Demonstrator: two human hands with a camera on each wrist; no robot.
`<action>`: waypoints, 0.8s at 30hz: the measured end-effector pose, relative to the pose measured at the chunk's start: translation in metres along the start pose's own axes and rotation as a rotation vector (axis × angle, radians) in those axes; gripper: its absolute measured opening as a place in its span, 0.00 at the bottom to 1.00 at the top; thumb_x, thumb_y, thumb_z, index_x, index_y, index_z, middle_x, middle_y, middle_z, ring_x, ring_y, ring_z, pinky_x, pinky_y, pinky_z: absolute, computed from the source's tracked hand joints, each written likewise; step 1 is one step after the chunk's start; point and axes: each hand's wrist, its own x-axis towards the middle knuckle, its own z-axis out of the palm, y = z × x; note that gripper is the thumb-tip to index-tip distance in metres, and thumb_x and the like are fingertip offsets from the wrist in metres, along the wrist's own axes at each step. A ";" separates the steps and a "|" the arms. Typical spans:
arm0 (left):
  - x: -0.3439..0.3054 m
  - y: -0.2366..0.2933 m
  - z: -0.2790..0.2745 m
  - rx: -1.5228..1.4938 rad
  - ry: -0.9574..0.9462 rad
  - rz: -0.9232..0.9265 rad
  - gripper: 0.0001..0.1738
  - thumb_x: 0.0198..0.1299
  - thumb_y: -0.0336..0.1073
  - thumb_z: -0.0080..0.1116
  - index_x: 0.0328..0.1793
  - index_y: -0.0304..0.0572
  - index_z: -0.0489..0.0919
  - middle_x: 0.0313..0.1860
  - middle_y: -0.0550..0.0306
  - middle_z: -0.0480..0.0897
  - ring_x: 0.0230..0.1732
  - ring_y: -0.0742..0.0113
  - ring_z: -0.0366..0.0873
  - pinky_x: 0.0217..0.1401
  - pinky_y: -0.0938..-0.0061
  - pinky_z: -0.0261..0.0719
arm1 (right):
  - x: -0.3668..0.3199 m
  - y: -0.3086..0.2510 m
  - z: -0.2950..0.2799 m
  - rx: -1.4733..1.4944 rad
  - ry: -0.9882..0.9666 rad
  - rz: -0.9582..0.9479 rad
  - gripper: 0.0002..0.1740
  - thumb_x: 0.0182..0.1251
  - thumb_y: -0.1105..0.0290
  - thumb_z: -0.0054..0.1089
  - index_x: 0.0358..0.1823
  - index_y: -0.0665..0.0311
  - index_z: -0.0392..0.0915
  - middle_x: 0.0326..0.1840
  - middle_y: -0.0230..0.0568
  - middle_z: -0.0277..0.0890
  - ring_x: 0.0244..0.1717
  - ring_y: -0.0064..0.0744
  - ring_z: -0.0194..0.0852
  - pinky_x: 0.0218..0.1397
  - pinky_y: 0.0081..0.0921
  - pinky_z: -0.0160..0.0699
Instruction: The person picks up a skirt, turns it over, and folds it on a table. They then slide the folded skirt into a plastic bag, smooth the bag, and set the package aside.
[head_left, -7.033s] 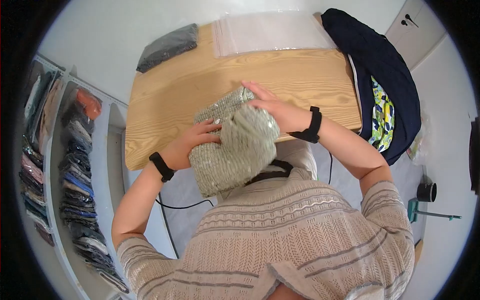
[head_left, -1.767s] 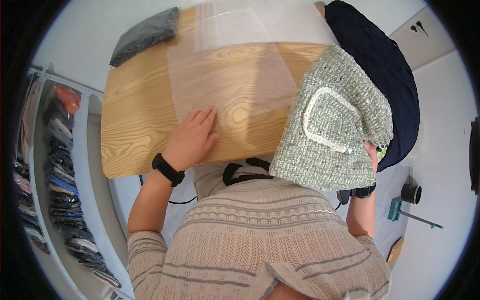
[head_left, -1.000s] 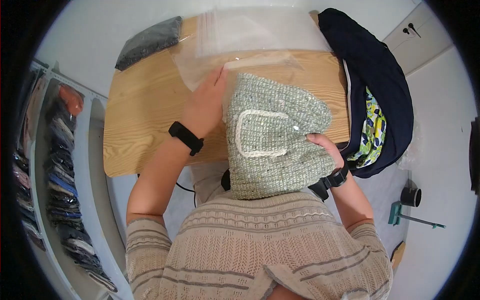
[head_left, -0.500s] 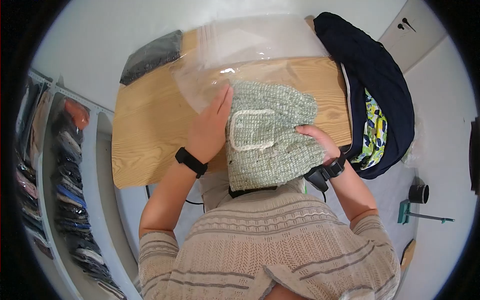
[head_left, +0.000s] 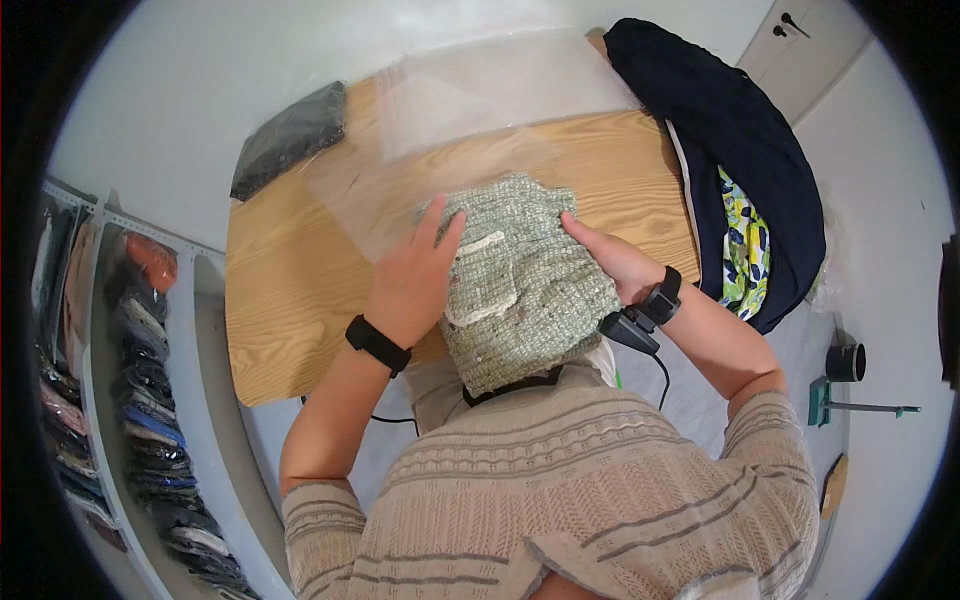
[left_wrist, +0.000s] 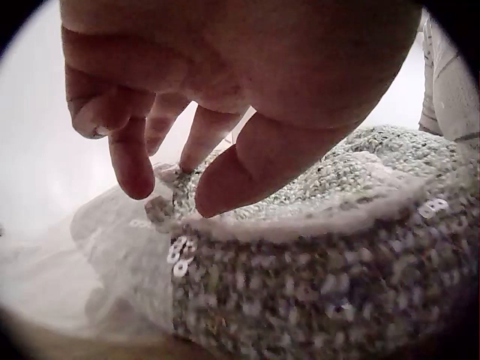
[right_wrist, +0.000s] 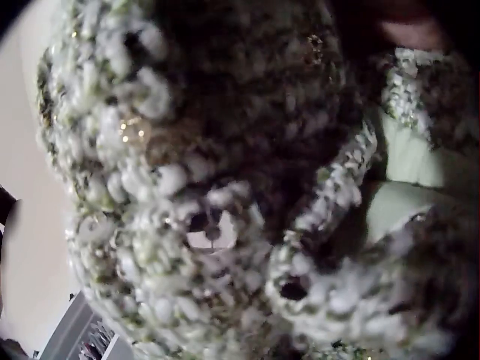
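Note:
A folded green-and-white tweed garment (head_left: 540, 270) with a cream-trimmed pocket and small sequins is held over the table's front edge, close to the body. My right hand (head_left: 630, 270) grips its right side, thumb on top and the other fingers hidden beneath. My left hand (head_left: 415, 285) rests on its left edge with fingers fairly straight; in the left wrist view, the fingertips (left_wrist: 217, 191) come down at the cream trim. A clear plastic bag (head_left: 350, 200) lies flat on the table, overlapping the garment's far left corner. Pale green lining (right_wrist: 409, 161) shows among folds in the right wrist view.
Clear bags (head_left: 500, 90) are stacked at the back of the wooden table (head_left: 290, 330). A packed dark garment (head_left: 290, 140) lies at the back left. Navy cloth (head_left: 720, 120) with a patterned piece (head_left: 745, 245) hangs at the right; shelves (head_left: 100, 330) of bagged clothes stand left.
The garment has come from the right side to in front of the body, over the bag's near part. My left hand has moved from the bag onto its left edge; my right hand keeps its grip.

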 end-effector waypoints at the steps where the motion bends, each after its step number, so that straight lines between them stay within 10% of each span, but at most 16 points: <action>1: 0.005 0.000 0.000 0.056 0.009 0.011 0.29 0.49 0.23 0.50 0.62 0.40 0.70 0.65 0.47 0.68 0.43 0.57 0.77 0.40 0.67 0.78 | 0.001 -0.002 -0.002 -0.030 0.009 0.021 0.31 0.71 0.47 0.44 0.66 0.62 0.61 0.63 0.43 0.68 0.60 0.34 0.70 0.63 0.32 0.69; 24: -0.006 -0.003 -0.012 -0.089 0.112 0.070 0.30 0.50 0.21 0.48 0.65 0.35 0.67 0.65 0.53 0.69 0.45 0.57 0.76 0.45 0.68 0.76 | 0.023 -0.009 -0.004 -0.049 -0.089 0.050 0.27 0.73 0.55 0.45 0.64 0.68 0.62 0.58 0.45 0.72 0.55 0.35 0.74 0.58 0.31 0.75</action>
